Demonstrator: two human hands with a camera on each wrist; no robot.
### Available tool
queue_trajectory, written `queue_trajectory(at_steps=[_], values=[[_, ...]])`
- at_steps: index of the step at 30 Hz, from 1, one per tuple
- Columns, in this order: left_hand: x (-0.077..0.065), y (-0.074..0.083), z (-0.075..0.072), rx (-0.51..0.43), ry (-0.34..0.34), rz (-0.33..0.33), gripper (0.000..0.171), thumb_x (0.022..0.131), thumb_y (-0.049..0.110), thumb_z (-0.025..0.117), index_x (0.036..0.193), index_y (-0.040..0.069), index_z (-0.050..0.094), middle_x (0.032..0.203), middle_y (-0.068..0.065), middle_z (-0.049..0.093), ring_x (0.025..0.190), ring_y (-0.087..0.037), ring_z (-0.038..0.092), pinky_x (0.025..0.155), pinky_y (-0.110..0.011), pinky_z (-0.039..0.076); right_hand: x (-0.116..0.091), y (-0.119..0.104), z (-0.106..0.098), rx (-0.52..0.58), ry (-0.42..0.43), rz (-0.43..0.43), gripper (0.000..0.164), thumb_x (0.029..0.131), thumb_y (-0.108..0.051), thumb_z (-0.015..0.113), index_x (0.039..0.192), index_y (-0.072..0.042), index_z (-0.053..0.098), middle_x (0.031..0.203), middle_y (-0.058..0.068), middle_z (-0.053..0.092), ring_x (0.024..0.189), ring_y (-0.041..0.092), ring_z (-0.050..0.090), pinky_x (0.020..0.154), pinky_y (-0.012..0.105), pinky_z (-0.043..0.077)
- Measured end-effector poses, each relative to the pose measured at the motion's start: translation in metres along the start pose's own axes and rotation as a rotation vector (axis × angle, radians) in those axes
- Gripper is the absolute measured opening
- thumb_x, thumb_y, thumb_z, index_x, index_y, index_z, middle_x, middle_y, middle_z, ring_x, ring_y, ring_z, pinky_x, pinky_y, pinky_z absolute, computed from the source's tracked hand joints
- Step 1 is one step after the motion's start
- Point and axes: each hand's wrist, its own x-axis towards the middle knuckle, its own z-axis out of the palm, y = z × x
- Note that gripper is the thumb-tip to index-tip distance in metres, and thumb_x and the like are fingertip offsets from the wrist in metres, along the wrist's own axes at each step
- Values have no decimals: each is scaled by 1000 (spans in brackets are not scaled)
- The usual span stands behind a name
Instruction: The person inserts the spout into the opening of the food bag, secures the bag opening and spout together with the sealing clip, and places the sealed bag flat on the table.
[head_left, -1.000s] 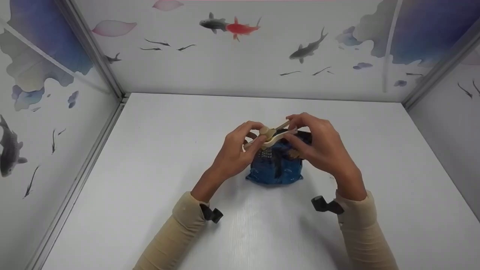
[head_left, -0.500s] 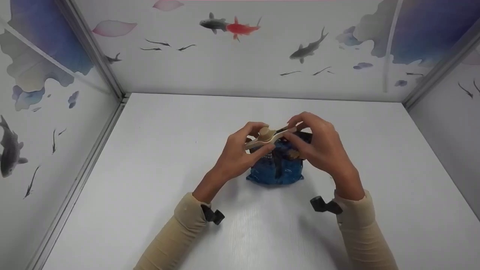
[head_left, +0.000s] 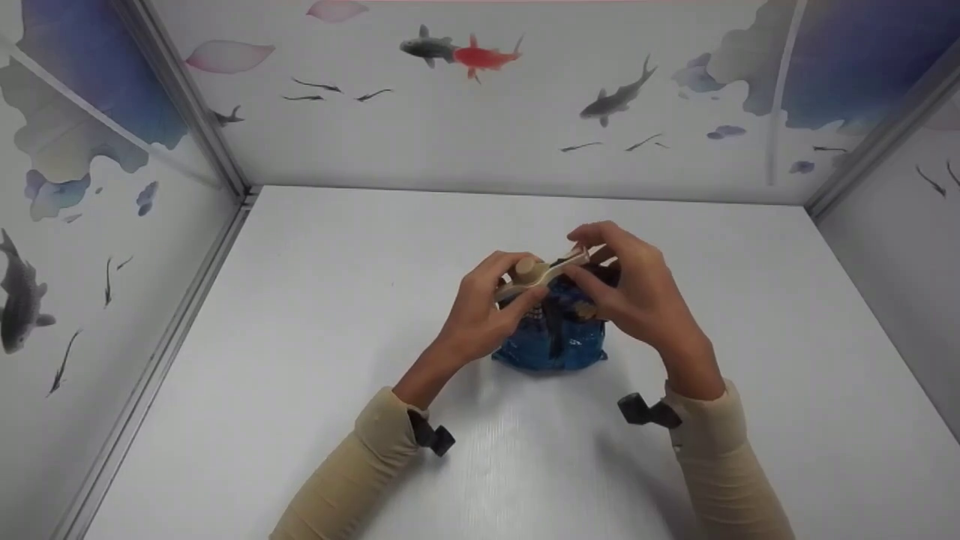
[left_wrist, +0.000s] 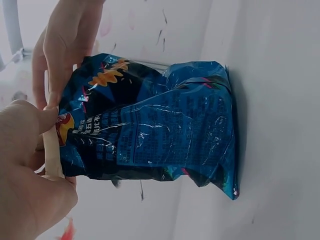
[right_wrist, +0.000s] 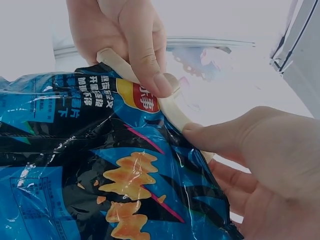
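A blue and black chip bag [head_left: 555,349] stands upright on the white table, its printed side facing the left wrist camera. Across its top lies a long cream bag clip [head_left: 553,275] with a round knob [head_left: 528,268]. My left hand [head_left: 484,307] grips the clip's left part, thumb in front and fingers behind. At the other end my right hand [head_left: 641,292] pinches the clip [right_wrist: 173,112] between thumb and fingers. In the right wrist view the clip follows the bag's top edge. Whether its bars are fully pressed together is hidden by my fingers.
White table surface [head_left: 300,322] surrounds the bag. Panels painted with fish enclose the back [head_left: 487,135] and both sides, joined by metal corner posts [head_left: 202,97]. A small black camera is strapped at each wrist.
My left hand has shifted slightly right, its thumb sliding lower along the clip. The clip's bars, spread at the right end a second ago, now look closer together. The bag stays put.
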Motion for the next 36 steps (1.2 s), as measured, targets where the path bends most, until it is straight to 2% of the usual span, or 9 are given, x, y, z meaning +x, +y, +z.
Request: queue_trajectory(at_steps=[3,6,9,13,17,20,26,36], values=[[-1,-1,3,-24,12,-3,37,106,37,72,139,20,67,132,2,68,108,-12,60,89,-32,56,0,1,0,4,-24,24,47,101,-14,78,145,-17,61,124,7,74,100,19,73,87,44,64],[-2,-2,7,-51,27,-5,38,107,36,71,140,18,66,134,0,67,110,-13,61,91,-34,56,0,2,1,7,-42,41,48,104,-16,76,148,-17,59,121,8,76,97,20,74,87,44,64],[-3,-3,11,-80,39,-7,38,108,35,69,140,15,64,136,-1,66,113,-13,61,94,-34,57,-1,2,2,11,-47,56,41,107,-19,71,146,-17,61,117,7,77,95,20,74,87,42,64],[-4,-5,16,-115,47,-14,37,110,33,67,140,13,62,137,-2,65,114,-13,60,95,-33,55,-1,3,2,27,-33,81,31,110,-22,65,140,-15,64,116,5,80,95,18,73,87,33,62],[-5,-6,18,-136,54,-19,36,110,32,67,140,13,61,138,0,65,114,-12,60,88,-30,50,0,2,2,57,-22,141,28,111,-29,64,134,-13,68,118,3,81,100,17,73,86,25,57],[-5,-7,18,-144,58,-16,35,109,31,68,139,14,62,139,0,66,113,-13,60,84,-29,47,0,1,1,74,-22,179,29,111,-33,63,131,-12,70,119,4,80,102,19,73,85,25,55],[-4,-7,17,-170,53,-19,35,108,30,70,138,14,63,137,0,66,115,-15,60,88,-31,45,1,-1,0,94,-26,205,26,111,-30,63,127,-11,72,116,5,80,100,19,70,81,28,52],[-4,-7,17,-162,55,-8,35,107,29,71,139,16,64,135,-1,67,113,-14,60,87,-30,48,1,-1,-4,146,-76,259,30,112,-35,63,128,-12,71,118,6,78,102,21,67,87,30,53]])
